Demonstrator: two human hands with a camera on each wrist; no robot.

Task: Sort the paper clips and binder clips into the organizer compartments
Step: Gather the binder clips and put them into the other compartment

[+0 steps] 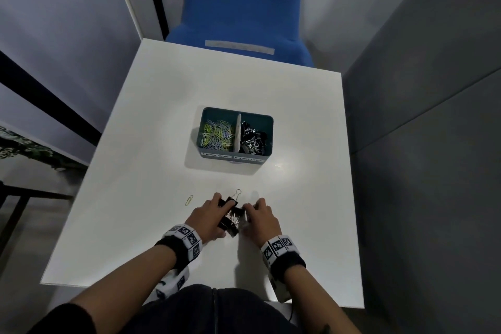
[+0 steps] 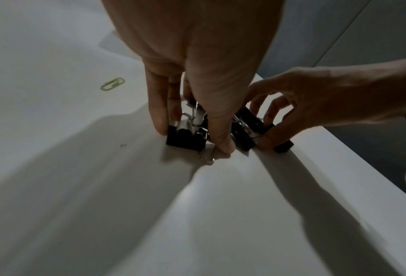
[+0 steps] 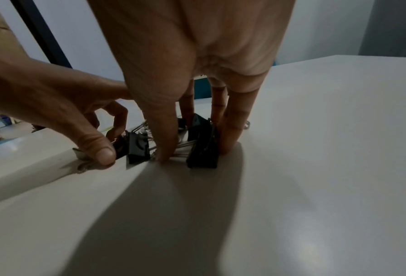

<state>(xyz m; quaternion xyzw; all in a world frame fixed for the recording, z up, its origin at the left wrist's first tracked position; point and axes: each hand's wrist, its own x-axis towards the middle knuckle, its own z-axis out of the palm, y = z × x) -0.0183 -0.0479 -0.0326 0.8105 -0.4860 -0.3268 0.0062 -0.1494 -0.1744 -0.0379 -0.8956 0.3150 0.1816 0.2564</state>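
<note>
Down near the front edge of the white table, a small cluster of black binder clips is being gathered between both hands. The left hand is being pressed against the cluster's left side, its fingers and thumb curled around one clip. The right hand is being closed in from the right, its thumb and fingers being set on either side of another clip. The clips are being kept on the tabletop, touching one another, their wire handles tangled between the hands.

A single yellow paper clip is being left loose on the table, just left of the left hand. Farther back, the teal organizer is being occupied by coloured paper clips in its left compartment and black binder clips in its right, a white divider standing between them. Behind the table, a blue chair is being shown.
</note>
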